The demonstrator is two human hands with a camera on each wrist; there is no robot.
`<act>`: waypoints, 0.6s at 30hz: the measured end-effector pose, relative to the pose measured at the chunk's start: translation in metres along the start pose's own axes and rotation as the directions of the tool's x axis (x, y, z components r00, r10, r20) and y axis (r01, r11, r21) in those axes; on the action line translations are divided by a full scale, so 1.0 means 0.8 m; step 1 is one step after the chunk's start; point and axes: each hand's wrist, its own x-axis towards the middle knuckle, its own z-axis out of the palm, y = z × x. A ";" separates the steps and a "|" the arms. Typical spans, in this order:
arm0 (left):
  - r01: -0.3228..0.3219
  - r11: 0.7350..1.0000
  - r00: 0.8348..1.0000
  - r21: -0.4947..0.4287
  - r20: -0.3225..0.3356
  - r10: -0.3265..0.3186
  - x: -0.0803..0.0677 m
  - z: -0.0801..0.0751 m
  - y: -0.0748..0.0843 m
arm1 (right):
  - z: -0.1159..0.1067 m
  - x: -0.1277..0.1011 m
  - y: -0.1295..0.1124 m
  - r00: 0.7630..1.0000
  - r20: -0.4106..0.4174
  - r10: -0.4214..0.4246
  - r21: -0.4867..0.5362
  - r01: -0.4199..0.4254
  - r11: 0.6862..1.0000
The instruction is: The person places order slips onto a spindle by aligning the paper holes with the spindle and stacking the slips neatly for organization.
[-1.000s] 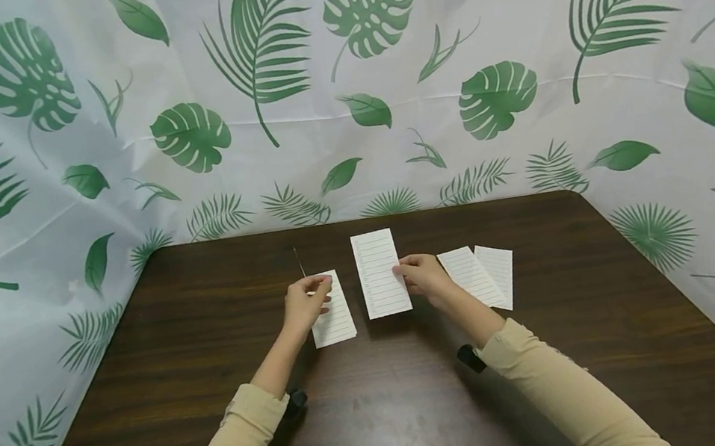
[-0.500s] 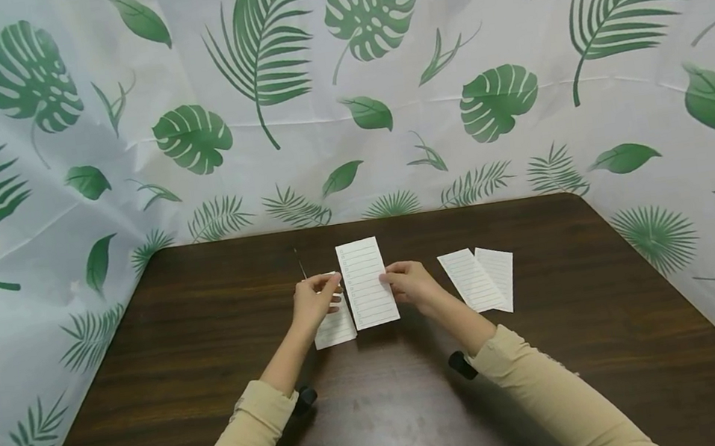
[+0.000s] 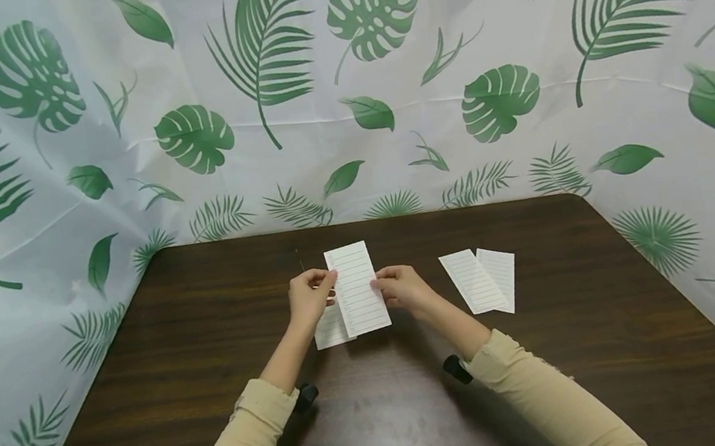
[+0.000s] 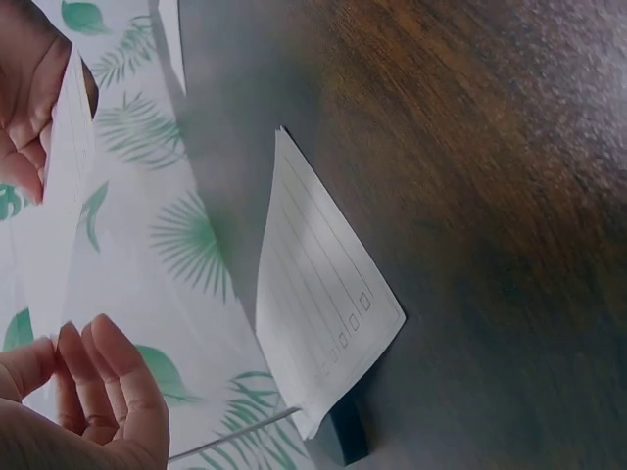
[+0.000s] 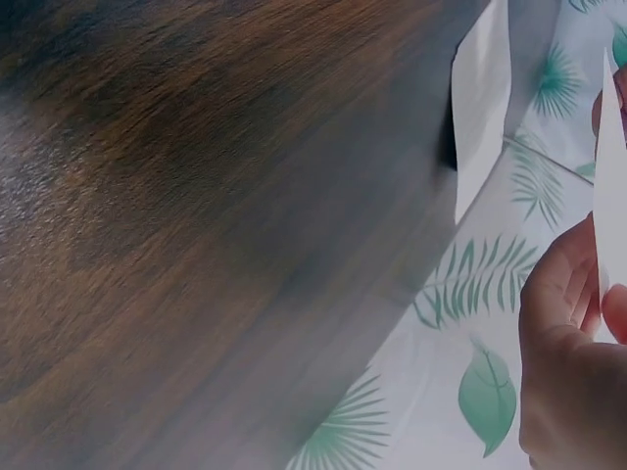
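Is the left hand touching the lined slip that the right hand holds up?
Touching. In the head view the left hand has its fingertips on the left edge of the raised slip, while the right hand pinches the right edge.

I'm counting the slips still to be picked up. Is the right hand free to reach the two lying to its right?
Probably not yet: the right hand pinches the lined slip, though bare table lies between it and the two slips.
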 end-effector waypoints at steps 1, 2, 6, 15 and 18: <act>0.002 1.000 1.000 -0.006 -0.004 -0.002 0.000 -0.001 0.000 | 0.000 -0.001 0.001 1.000 0.006 -0.004 -0.006 0.004 1.000; -0.002 1.000 1.000 -0.010 -0.007 0.002 -0.001 -0.002 -0.001 | 0.001 -0.001 0.002 1.000 0.013 -0.003 -0.015 0.003 1.000; -0.003 1.000 1.000 -0.026 -0.018 0.002 -0.005 -0.008 0.004 | 0.003 -0.003 0.008 0.999 0.049 -0.022 -0.083 0.027 0.996; 0.004 1.000 0.998 -0.021 -0.061 -0.005 -0.003 -0.016 -0.001 | 0.014 -0.007 0.008 0.993 0.059 -0.105 -0.170 0.113 0.979; 0.006 1.000 0.998 -0.028 -0.070 -0.008 -0.003 -0.019 0.002 | 0.018 -0.008 0.004 0.993 0.050 -0.108 -0.183 0.115 0.976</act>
